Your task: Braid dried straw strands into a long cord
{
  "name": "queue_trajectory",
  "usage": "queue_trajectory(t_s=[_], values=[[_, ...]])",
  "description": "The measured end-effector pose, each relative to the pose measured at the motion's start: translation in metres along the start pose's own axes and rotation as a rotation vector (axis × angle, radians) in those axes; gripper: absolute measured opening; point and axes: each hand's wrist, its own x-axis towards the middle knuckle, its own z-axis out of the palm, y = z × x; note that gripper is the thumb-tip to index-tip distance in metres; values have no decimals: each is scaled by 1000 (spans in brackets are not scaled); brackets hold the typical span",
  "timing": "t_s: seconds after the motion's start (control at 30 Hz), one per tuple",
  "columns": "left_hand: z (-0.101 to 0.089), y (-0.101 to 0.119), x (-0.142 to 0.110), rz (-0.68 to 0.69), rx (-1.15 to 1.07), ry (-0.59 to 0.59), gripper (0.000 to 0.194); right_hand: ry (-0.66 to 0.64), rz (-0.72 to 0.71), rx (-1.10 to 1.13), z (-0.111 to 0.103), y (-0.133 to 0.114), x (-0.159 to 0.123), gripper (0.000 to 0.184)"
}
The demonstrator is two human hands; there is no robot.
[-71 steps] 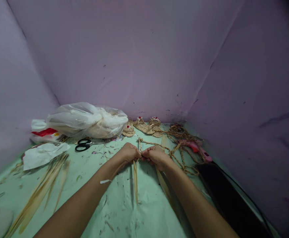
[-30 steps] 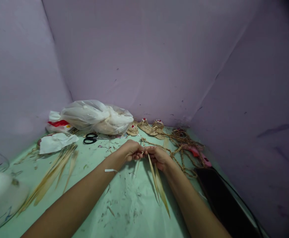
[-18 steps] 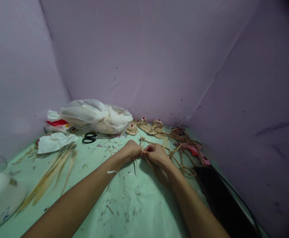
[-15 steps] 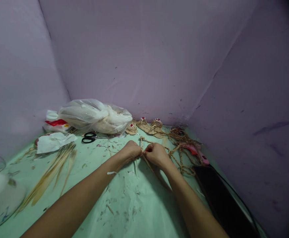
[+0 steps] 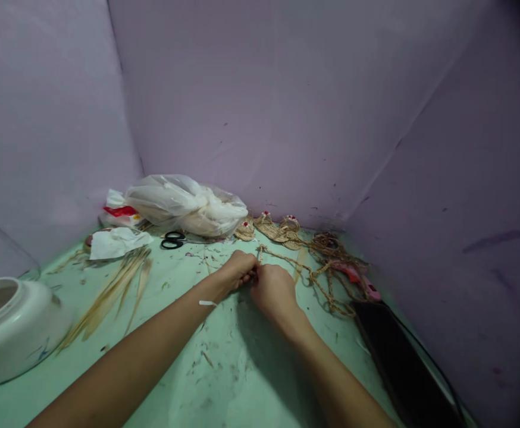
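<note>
My left hand (image 5: 241,268) and my right hand (image 5: 276,290) meet in the middle of the green surface. Both are closed on a thin braided cord (image 5: 261,254), whose top end pokes up just beyond my fingers. From that end the braid (image 5: 287,259) runs off to the right into a tangled heap of brown rope (image 5: 329,246). My fingertips overlap, so the strands between them are hidden. A white strip (image 5: 207,303) lies against my left forearm.
At left, flat dried strips (image 5: 103,291) lie near a white pot (image 5: 28,333) and white tissue (image 5: 119,244). Black-handled scissors (image 5: 173,240) sit before a plastic bag (image 5: 184,205). Small woven slippers (image 5: 266,227) stand by the wall. A pink-handled tool (image 5: 369,288) and black slab (image 5: 398,356) are at right.
My right hand has turned over and come across against my left, its back now hiding the fingers. The view has swung left, showing more of the white pot.
</note>
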Motion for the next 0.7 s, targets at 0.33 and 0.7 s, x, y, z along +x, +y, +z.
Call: queue_trajectory(t_s=[0.33,0.7], values=[[-13,-3,3,33,90,-74,12,-108,55,453,-2,45,29,14],[-13,-1,2,70,205,-109,1,-397,313,1207,23,35,36,21]])
